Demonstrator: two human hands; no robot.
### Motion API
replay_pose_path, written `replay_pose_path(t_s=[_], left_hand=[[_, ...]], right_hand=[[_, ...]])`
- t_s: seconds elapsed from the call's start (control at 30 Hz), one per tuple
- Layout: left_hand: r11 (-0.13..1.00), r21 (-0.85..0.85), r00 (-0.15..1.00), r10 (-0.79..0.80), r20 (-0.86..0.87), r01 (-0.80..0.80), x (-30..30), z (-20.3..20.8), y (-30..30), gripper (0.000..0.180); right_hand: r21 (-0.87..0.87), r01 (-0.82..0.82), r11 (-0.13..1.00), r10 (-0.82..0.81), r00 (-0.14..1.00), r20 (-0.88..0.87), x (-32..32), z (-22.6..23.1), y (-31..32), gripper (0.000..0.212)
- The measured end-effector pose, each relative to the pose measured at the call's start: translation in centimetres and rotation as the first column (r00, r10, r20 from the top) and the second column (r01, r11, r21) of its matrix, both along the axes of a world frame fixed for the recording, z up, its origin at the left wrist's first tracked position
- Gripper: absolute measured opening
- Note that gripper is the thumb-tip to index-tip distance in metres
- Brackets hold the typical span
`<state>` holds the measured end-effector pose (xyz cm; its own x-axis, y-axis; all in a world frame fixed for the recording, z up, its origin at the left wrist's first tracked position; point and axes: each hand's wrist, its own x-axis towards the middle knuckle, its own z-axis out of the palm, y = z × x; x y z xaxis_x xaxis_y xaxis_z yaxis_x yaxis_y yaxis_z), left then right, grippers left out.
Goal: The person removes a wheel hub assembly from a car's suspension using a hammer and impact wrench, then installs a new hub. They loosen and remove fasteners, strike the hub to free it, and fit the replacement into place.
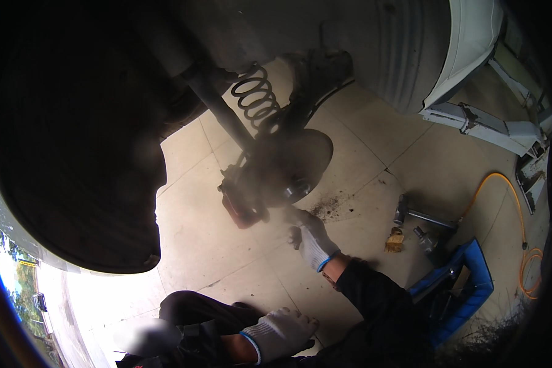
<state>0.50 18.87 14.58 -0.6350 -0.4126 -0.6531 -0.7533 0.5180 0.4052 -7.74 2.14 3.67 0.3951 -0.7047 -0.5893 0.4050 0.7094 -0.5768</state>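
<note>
A car's raised rear suspension hangs ahead of me, with a coil spring (256,101), a shock absorber (222,118) and a round brake disc (316,159). A red brake caliper (242,213) sits at its lower left; haze on the picture blurs this part. My right hand (313,238), in a white knitted glove with a blue cuff, reaches just below the disc. Its fingers are bent together, and what they may hold is hidden. My left hand (281,331), gloved alike, lies low near my bent knee (193,306). Its fingers curl down, with the tips out of sight.
Right of me on the tiled floor lie a hammer-like tool (420,214), an impact wrench (428,242), a small brown box (394,240) and a blue tray (481,273). An orange air hose (515,190) curls beside a lift arm (490,127). The dark wheel-arch liner (92,184) overhangs the left.
</note>
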Motion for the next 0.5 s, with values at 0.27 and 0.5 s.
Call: replay_pose_path(t_s=[0.27, 0.5], left_hand=[[1.000, -0.014, 1.000, 0.006, -0.007, -0.006, 0.26, -0.44, 0.15, 0.051], [0.999, -0.033, 0.998, 0.040, -0.039, -0.041, 0.17, -0.28, 0.10, 0.044]], right_hand=[[-0.009, -0.048, 0.999, 0.048, 0.999, -0.018, -0.20, -0.84, -0.39, 0.049], [-0.127, -0.016, 0.992, 0.019, 1.000, 0.017, -0.07, -1.02, 0.05, 0.046]])
